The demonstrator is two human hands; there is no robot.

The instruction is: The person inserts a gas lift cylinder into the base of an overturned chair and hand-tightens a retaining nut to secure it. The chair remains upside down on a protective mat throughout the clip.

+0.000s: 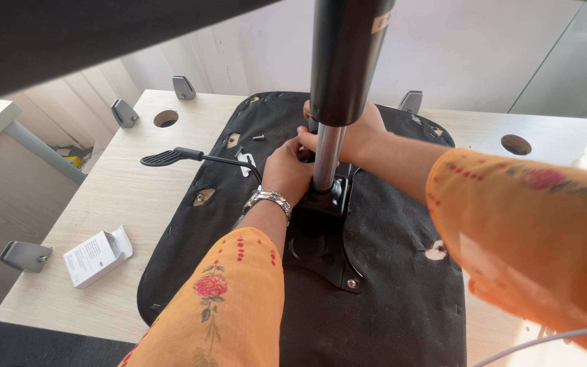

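Nearest: orange floral sleeves are reaching in over the upturned black seat pad (388, 272), which is lying underside-up on the pale wooden table (103, 204). The left hand (287, 170), steel watch at the wrist, is curling against the gas-lift column (327, 153) just above the metal mounting plate (321, 238); whether it is gripping cannot be told. Behind the column, the right hand (354, 132) is wrapping round it, fingers closing on the shaft. The assembly is looking heavy and rigid, the chrome slippery; the plate or black sleeve is probably offering safer hold. Farther off: a lever handle (168, 158), a white box (96, 257).
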